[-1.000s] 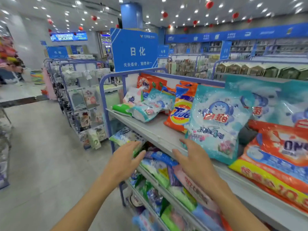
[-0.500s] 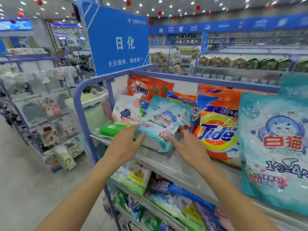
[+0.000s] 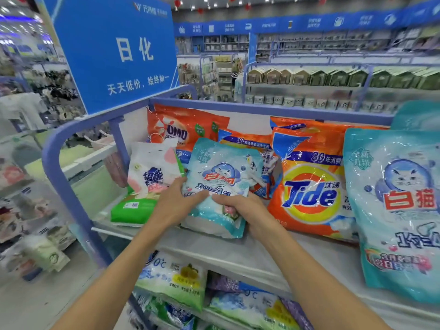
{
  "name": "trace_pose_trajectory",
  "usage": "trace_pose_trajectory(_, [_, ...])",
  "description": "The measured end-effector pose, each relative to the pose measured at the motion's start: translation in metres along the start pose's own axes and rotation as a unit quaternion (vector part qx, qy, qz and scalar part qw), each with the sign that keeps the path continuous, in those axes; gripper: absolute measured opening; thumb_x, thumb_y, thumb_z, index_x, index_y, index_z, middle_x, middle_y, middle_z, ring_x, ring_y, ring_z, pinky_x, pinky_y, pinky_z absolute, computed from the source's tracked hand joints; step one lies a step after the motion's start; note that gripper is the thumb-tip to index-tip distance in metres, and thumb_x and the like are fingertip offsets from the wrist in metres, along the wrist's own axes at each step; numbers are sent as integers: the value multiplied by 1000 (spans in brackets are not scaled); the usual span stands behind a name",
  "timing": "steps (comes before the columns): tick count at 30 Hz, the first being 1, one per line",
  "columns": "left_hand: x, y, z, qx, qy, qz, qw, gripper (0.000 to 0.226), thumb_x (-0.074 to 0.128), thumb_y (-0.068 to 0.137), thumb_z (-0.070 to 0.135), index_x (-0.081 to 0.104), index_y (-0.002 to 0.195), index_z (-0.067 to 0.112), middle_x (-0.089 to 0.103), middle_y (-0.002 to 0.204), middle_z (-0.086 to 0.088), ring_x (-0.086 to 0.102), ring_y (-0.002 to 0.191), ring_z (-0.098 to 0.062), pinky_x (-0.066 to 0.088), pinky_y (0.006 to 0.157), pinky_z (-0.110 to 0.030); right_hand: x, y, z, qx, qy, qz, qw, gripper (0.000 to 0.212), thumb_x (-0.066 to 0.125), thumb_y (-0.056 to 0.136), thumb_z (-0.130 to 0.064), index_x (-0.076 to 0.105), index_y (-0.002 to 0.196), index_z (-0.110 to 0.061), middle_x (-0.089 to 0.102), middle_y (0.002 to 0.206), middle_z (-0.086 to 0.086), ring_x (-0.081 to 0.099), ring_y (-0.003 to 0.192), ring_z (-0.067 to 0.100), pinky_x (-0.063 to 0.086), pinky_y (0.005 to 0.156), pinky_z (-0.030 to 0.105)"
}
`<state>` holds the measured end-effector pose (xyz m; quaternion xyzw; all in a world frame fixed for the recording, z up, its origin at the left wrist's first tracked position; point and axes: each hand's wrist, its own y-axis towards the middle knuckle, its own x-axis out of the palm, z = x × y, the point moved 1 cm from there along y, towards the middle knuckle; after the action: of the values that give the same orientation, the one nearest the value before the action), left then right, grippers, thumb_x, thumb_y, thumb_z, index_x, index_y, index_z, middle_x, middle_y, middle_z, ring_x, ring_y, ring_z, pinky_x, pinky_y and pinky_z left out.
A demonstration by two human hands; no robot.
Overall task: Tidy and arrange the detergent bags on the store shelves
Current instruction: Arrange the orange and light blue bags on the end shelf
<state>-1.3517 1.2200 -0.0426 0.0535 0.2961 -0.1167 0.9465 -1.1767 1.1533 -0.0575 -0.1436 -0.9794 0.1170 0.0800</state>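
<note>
Hands on the goods now: your left hand (image 3: 177, 202) grips the small teal cat-logo bag (image 3: 221, 177) at its lower left edge, and your right hand (image 3: 240, 206) has its fingers curled into the bag's lower front, crumpling the plastic. Both hands hold that one bag. It stands tilted back on the top shelf (image 3: 238, 248), its bottom edge on the shelf board.

At 9 o'clock from it, touching your left hand, a white-and-pink bag (image 3: 152, 172) leans over a green bag (image 3: 133, 208) that lies flat. At 11 o'clock, an orange OMO bag (image 3: 181, 129) stands against the back panel. At 3 o'clock, just beside your right hand, there's the big orange Tide bag (image 3: 309, 186), and further along at 3 o'clock a large teal cat-logo bag (image 3: 400, 206) stands upright.

At 6 o'clock, more detergent bags (image 3: 176, 279) lie on the shelf below. The blue sign (image 3: 119, 51) sits up at 11 o'clock, above the rack's corner.
</note>
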Motion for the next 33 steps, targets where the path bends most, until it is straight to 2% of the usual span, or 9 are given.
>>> trace_pose_trajectory(3, [-11, 3, -4, -30, -120, -2, 992, 86, 94, 67, 37, 49, 140, 24, 69, 120, 0, 72, 97, -17, 58, 89, -43, 5, -9, 0, -28, 29, -14, 999, 62, 92, 62, 4, 70, 117, -13, 80, 104, 6, 77, 96, 27, 60, 92, 48])
trace_pose_trajectory(7, [-25, -8, 5, -23, -237, -32, 971, 66, 90, 59, 29, 67, 120, 17, 79, 104, -3, 77, 90, -24, 59, 87, -43, 10, -38, -4, -79, 18, -19, 997, 65, 84, 60, 22, 66, 113, -11, 80, 96, 7, 78, 76, 16, 60, 58, 27])
trace_pose_trajectory(11, [-19, -30, 15, 6, -307, -9, 952, 55, 85, 64, 33, 70, 112, 13, 80, 98, -3, 78, 87, -24, 59, 87, -43, 1, -62, -4, -107, 20, 2, 994, 50, 82, 65, 21, 69, 100, -12, 80, 86, 3, 78, 77, 16, 60, 61, 27])
trace_pose_trajectory(18, [50, -53, 67, 51, -399, -54, 914, 14, 76, 86, 16, 73, 98, 12, 80, 96, -7, 78, 85, -24, 60, 72, -34, -77, -103, -19, -168, 71, 123, 975, 29, 78, 88, -25, 72, 109, -44, 75, 107, -15, 69, 105, 6, 52, 97, 35])
trace_pose_trajectory(21, [88, -67, 92, 47, -419, -87, 903, 9, 73, 88, 11, 74, 97, 11, 80, 94, -9, 78, 81, -23, 62, 66, -33, -112, -117, -24, -166, 95, 185, 964, 7, 75, 88, -43, 75, 82, -45, 76, 113, -11, 67, 115, 12, 52, 101, 42])
trace_pose_trajectory(23, [114, -72, 106, 38, -434, -103, 894, 13, 73, 89, 13, 75, 101, 12, 80, 97, -8, 78, 84, -23, 63, 71, -36, -139, -120, -27, -151, 82, 236, 956, 32, 69, 84, -64, 70, 74, -33, 76, 113, 1, 66, 117, 24, 55, 81, 37])
trace_pose_trajectory(26, [144, -72, 129, -2, -461, -79, 884, 18, 78, 87, 19, 75, 104, 15, 80, 98, -6, 77, 84, -22, 61, 72, -37, -174, -120, -28, -113, 27, 242, 963, 70, 71, 61, -82, 68, 102, -25, 72, 123, 5, 66, 109, 28, 53, 63, 29])
trace_pose_trajectory(29, [161, -71, 142, -25, -442, -40, 896, 26, 82, 85, 24, 74, 107, 14, 80, 92, -2, 77, 78, -19, 61, 69, -36, -195, -132, -28, -113, -56, 199, 972, 59, 80, 76, -58, 69, 119, -18, 72, 122, 7, 72, 99, 23, 54, 86, 37])
trace_pose_trajectory(33, [171, -75, 146, -9, -367, -5, 930, 31, 85, 80, 42, 74, 100, 20, 80, 93, -3, 77, 87, -29, 61, 81, -49, -225, -152, -25, -160, -155, 215, 951, 31, 83, 77, -40, 76, 94, -14, 79, 86, 6, 77, 82, 29, 62, 82, 51])
